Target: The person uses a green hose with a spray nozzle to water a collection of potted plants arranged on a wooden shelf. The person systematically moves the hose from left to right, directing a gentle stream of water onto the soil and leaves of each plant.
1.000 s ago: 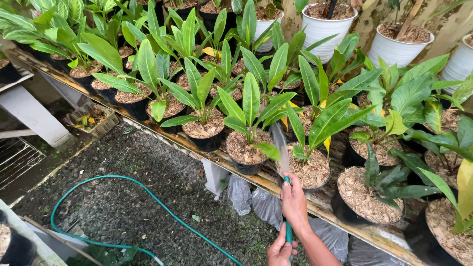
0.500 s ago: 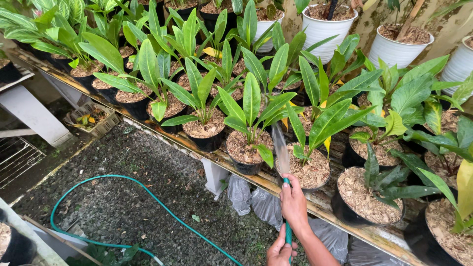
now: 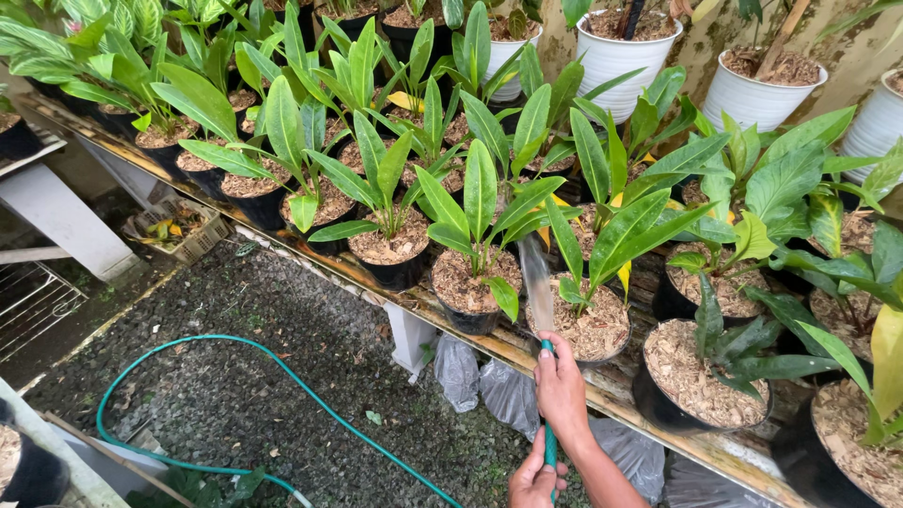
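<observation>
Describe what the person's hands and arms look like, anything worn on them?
Both hands are bare: no gloves, rings or watch show. The right hand leads into a bare forearm with no sleeve in view. The left hand is cut off at the picture's lower edge, so its wrist and arm stay hidden.

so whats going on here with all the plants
A person is watering potted plants with a green hose. The right hand holds the hose near its end and the left hand holds it lower down. A flat spray of water fans out toward the black pots of broad-leaved green plants lined up on a low bench. The rest of the hose loops across the gravel floor. White pots stand at the back.
</observation>
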